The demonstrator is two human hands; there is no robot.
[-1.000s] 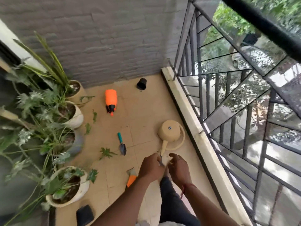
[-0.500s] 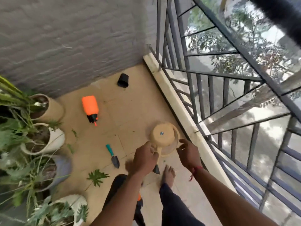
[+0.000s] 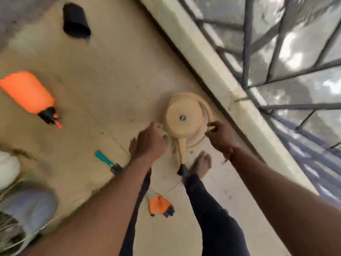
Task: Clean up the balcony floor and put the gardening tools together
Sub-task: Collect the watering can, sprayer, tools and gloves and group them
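Observation:
A beige watering can [image 3: 181,117] lies on the tiled balcony floor, its spout pointing back toward my bare feet. My left hand [image 3: 152,140] is against the can's left side near the spout base with fingers curled; motion blur hides whether it grips. My right hand [image 3: 220,135] pinches the can's ring handle on the right. An orange spray bottle [image 3: 27,93] lies at the left. A teal-handled trowel [image 3: 107,161] lies partly behind my left forearm. An orange glove [image 3: 159,204] lies between my legs. A black plastic pot [image 3: 76,21] lies on its side near the wall.
A pale kerb [image 3: 212,67] and dark metal railing [image 3: 249,52] bound the floor on the right. A white pot [image 3: 7,169] and a grey pot [image 3: 31,204] with plants stand along the left edge. A grey wall closes off the far end.
I have stepped forward and bent lower over the floor. Both hands have come down to either side of the watering can, the right one now on its handle.

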